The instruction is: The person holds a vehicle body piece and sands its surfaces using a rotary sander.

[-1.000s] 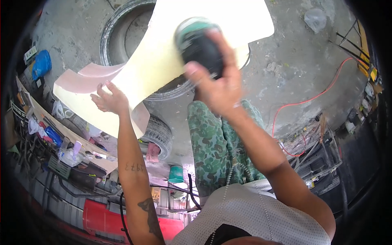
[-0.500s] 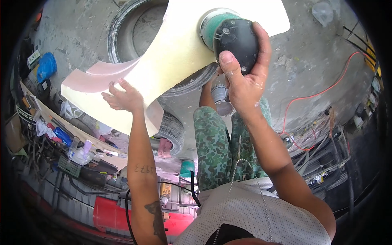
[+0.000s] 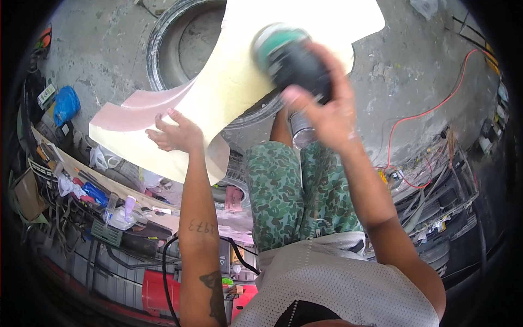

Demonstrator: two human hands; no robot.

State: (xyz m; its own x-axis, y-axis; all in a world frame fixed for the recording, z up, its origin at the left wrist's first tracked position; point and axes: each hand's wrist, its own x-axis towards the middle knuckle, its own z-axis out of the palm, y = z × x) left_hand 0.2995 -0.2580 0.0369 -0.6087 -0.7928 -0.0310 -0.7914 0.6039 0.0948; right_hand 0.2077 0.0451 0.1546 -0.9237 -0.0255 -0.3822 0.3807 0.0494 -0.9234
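Observation:
A large pale-yellow panel (image 3: 234,71), shaped like a car fender, with a pinkish curved flange at its left, lies across a tyre (image 3: 153,60) before me. My right hand (image 3: 335,111) is closed round the black body of a sander (image 3: 302,71), whose green-edged round pad sits against the panel's upper face. Motion smears both sander and fingers. On the panel's lower-left part rests my left hand (image 3: 177,132), fingers spread and holding nothing. The underside of the panel is hidden.
A second tyre (image 3: 235,177) with a pink cloth (image 3: 233,198) is below the panel. A grey can (image 3: 301,129) stands by my legs. To the right, a red hose (image 3: 419,115) curves over the concrete floor. Tools and bags clutter a shelf (image 3: 103,177) at left.
The sander has moved left and slightly nearer across the panel, with my right hand still round it. My left hand stays on the panel. The whole view has shifted a little.

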